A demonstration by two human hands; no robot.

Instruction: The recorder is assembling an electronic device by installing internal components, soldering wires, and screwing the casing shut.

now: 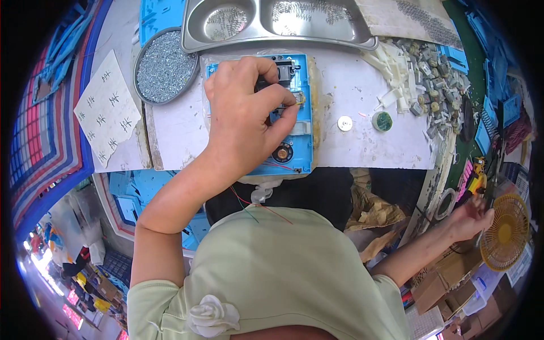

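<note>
The left hand (246, 110) rests on a blue plastic housing (300, 113) on the worktop (351, 90), fingers (286, 116) pinched on a small brass part (299, 99). The right hand (470, 218), well off the worktop, closes loosely on a thin tool (486, 226) beside a yellow fan (507, 232).

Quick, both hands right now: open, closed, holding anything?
Left hand: fingers curled, pressing on the blue plastic housing; nothing visibly held.
Right hand: off the table beside the yellow fan; grip cannot be told.

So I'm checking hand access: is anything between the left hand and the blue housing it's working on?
Nothing visible: the left hand already rests on the blue housing, fingertips on its parts.
</note>
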